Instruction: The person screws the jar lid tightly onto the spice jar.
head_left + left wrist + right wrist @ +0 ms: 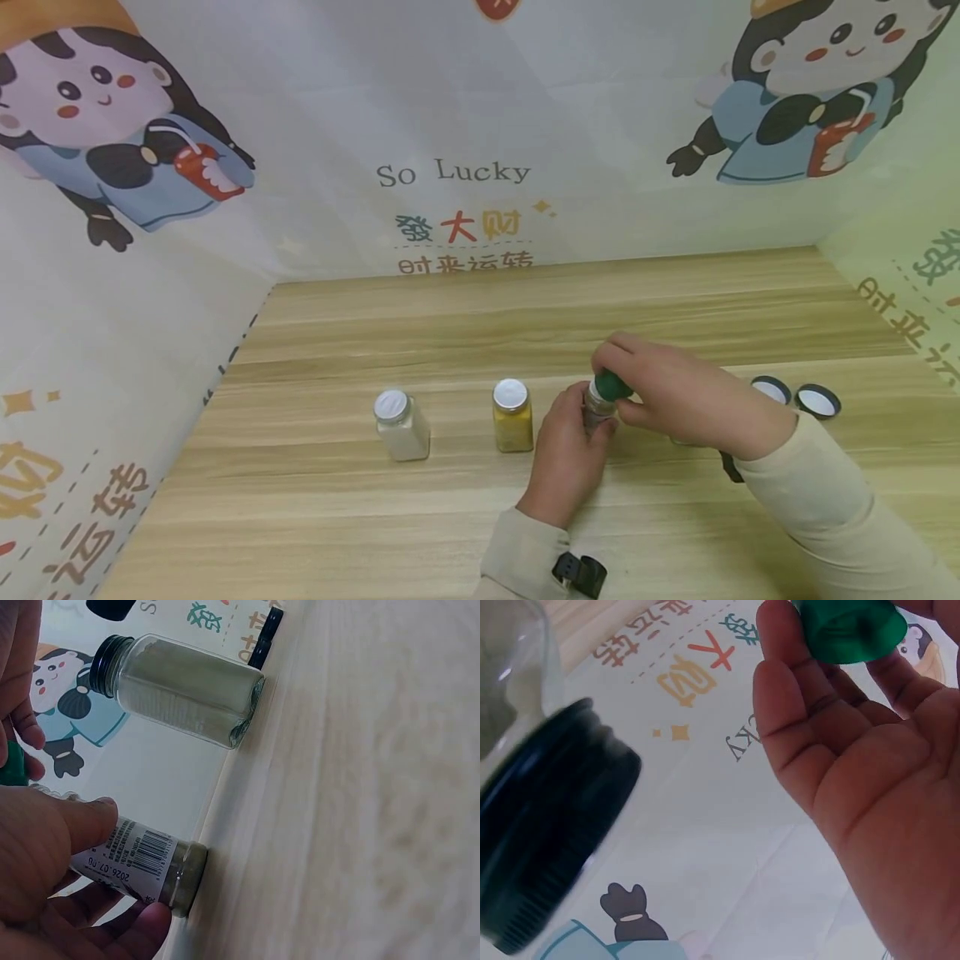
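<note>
My left hand (567, 450) grips a small glass jar (142, 859) with a white barcode label, its contents greyish-green near the base. Above it, my right hand (675, 396) pinches a green cap (613, 384) between fingers and thumb. In the left wrist view the jar's neck shows beside the left thumb; whether the cap touches it I cannot tell. The right wrist view shows the green cap (855, 630) tilted in the fingertips. Close by stands a larger glass jar (187, 690) of pale powder with a black lid, mostly hidden under the right arm in the head view.
To the left on the wood-grain table (300, 500) stand a yellow-filled jar (513, 427) and a white-filled jar (405, 433), both with pale tops. Two black-rimmed round lids (817, 402) are beyond the right forearm. Printed sheets (450, 100) wall the table's back and sides.
</note>
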The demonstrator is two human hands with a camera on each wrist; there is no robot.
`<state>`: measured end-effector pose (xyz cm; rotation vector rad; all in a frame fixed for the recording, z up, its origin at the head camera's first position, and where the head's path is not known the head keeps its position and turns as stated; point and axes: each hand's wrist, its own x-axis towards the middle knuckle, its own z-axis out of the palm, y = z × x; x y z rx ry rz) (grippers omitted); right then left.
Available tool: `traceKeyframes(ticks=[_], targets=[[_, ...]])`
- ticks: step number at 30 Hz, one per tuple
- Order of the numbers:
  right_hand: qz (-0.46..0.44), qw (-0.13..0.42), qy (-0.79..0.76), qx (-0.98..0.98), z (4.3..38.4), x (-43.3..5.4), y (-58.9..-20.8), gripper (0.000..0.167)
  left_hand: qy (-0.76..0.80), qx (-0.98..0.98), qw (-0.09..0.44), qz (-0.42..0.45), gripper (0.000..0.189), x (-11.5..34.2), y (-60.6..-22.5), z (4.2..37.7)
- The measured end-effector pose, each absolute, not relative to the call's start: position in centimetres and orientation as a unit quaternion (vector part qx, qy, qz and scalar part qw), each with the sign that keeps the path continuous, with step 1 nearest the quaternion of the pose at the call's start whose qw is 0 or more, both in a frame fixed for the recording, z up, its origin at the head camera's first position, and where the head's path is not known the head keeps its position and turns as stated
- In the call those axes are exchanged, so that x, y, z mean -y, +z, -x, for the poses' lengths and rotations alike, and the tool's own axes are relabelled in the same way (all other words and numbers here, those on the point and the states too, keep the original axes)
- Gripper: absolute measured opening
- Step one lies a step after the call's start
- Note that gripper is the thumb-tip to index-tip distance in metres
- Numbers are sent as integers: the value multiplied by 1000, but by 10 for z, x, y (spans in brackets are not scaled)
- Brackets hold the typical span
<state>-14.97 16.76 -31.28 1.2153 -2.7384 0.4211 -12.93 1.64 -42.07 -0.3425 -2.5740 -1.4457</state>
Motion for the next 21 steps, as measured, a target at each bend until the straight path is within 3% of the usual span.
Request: traceKeyframes(ticks=[7, 12, 21], targets=[[-397, 56, 145, 905, 150, -168, -312, 38, -478, 867, 81, 114, 37, -16, -420, 129], [-403, 81, 152, 899, 151, -167, -312, 26, -477, 867, 87, 117, 36, -15, -419, 129], [-405, 89, 153, 897, 152, -167, -314, 25, -477, 866, 91, 118, 36, -16, -419, 128]])
